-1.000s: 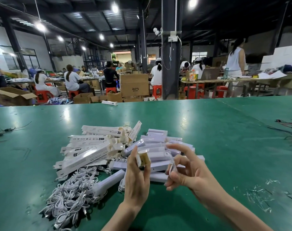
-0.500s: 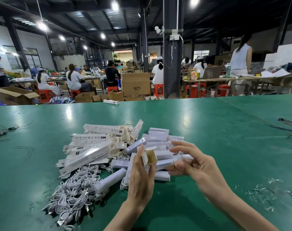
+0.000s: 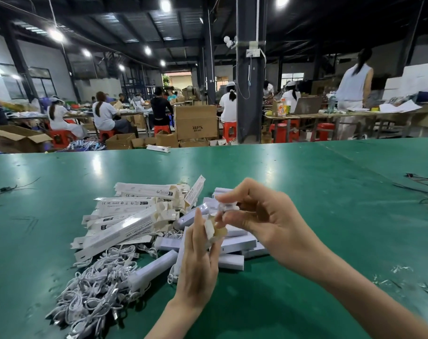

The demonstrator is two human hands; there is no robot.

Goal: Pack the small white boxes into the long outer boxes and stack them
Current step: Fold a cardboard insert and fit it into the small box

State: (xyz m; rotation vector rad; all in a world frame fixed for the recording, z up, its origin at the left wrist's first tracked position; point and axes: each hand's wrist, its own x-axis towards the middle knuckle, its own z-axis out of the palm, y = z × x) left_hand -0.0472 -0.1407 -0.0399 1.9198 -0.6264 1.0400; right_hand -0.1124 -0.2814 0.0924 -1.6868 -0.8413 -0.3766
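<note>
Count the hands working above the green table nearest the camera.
2. The left hand holds an outer box, open end up, before the pile; the right hand pinches a small white item above it. Far workers' hands are too small to count.

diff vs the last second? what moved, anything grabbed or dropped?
The right hand moved up and left, bringing the small white item it pinches over the open-ended box that the left hand holds. Nothing visibly taken up or let go. The left hand's grip, the pile of long boxes and the cable heap on the green table stayed as they were.
</note>
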